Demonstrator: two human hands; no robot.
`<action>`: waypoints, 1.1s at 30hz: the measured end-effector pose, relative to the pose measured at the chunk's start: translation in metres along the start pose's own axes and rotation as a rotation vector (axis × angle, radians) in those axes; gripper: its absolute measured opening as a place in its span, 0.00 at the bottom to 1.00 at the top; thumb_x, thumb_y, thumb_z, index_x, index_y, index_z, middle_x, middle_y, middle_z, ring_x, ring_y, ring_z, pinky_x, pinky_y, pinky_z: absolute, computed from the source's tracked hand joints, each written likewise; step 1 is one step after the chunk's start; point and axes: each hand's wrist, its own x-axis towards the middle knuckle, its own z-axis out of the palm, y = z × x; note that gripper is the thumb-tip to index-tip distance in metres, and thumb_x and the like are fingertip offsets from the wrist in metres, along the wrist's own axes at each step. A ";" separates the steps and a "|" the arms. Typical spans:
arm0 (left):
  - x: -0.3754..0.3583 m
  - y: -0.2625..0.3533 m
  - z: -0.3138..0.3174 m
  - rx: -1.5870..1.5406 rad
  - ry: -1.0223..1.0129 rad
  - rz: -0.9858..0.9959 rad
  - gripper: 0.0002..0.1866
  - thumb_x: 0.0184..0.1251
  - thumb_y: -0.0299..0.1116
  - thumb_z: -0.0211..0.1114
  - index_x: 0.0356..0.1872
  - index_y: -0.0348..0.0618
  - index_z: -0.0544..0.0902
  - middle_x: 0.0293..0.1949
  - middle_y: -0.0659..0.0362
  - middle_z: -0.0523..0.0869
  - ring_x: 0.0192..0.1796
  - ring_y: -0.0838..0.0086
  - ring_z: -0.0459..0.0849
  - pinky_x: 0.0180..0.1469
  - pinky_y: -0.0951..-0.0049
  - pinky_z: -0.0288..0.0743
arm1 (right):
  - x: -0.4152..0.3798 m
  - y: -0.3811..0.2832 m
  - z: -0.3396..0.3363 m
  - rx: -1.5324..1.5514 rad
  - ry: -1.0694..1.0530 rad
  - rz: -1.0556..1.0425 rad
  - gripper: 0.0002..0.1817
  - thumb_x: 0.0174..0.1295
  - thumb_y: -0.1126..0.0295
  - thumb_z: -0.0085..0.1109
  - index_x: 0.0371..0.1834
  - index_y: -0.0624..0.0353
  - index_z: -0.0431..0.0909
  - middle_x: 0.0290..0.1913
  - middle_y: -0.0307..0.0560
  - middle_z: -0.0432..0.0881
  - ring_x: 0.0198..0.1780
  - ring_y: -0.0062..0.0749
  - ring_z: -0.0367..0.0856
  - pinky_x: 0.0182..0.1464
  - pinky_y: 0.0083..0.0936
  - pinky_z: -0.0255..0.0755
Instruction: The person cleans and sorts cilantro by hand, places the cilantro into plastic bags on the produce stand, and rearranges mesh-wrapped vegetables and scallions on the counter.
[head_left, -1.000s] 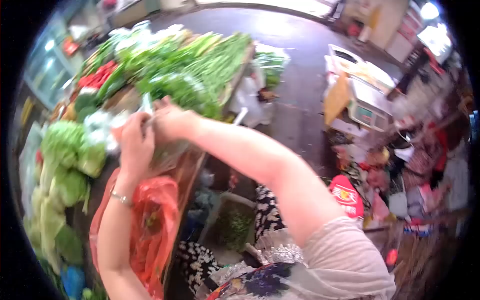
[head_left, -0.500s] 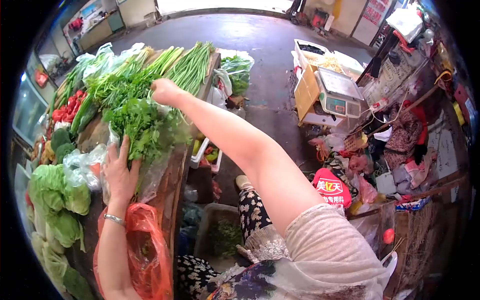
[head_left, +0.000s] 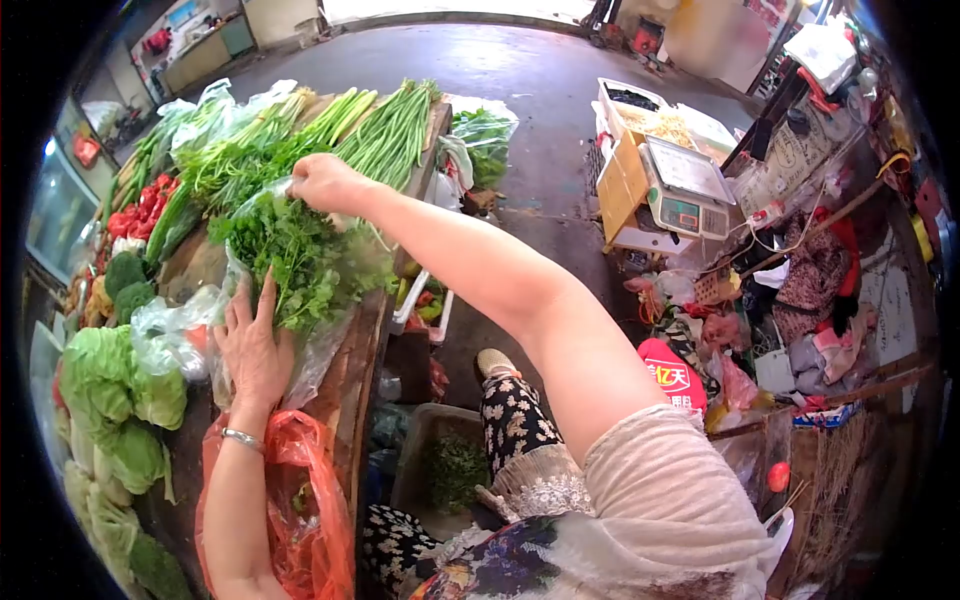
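A leafy bunch of coriander lies on the wooden stall table, partly inside a clear plastic bag. At its far edge my right hand is closed, with fingers pinched at the plastic where it runs over the leaves. My left hand, wearing a bracelet on the wrist, rests against the near side of the bunch and the plastic. Its fingers are spread, pointing away from me. Beneath my left forearm lies an open red plastic bag, with something small and green inside.
Green beans, red peppers, broccoli and lettuces surround the coriander. The table's wooden edge runs by my legs. A digital scale stands across the aisle. Below sits a bin of greens.
My right hand has shifted slightly left, and plastic now shows stretched beside its fingers over the coriander. My left hand stays by the bunch, fingers still spread. The view has shifted slightly.
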 end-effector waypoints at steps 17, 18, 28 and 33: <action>0.004 -0.027 0.017 -0.279 0.069 -0.054 0.31 0.50 0.30 0.62 0.62 0.55 0.76 0.69 0.51 0.67 0.69 0.56 0.66 0.67 0.54 0.58 | -0.032 -0.027 -0.077 -0.037 0.455 -0.201 0.18 0.45 0.62 0.65 0.39 0.60 0.85 0.35 0.49 0.86 0.40 0.33 0.84 0.45 0.28 0.76; 0.005 -0.026 0.016 -0.277 0.051 -0.071 0.31 0.51 0.31 0.62 0.63 0.56 0.76 0.69 0.51 0.67 0.69 0.56 0.66 0.67 0.55 0.59 | -0.028 -0.020 -0.078 -0.112 0.491 -0.252 0.19 0.45 0.61 0.65 0.40 0.58 0.85 0.36 0.49 0.86 0.39 0.32 0.84 0.45 0.27 0.76; 0.006 -0.025 0.018 -0.223 0.055 -0.128 0.31 0.55 0.32 0.61 0.65 0.62 0.73 0.64 0.49 0.72 0.64 0.57 0.71 0.63 0.53 0.60 | -0.087 -0.011 -0.052 0.154 0.153 0.375 0.37 0.54 0.56 0.68 0.62 0.68 0.67 0.50 0.59 0.79 0.50 0.38 0.79 0.55 0.31 0.73; 0.013 -0.020 0.021 -0.210 0.008 -0.124 0.34 0.54 0.29 0.62 0.67 0.60 0.71 0.65 0.46 0.70 0.67 0.54 0.68 0.65 0.55 0.60 | -0.105 0.024 0.002 0.212 0.054 0.304 0.27 0.55 0.58 0.65 0.53 0.63 0.73 0.35 0.45 0.81 0.33 0.27 0.79 0.35 0.24 0.74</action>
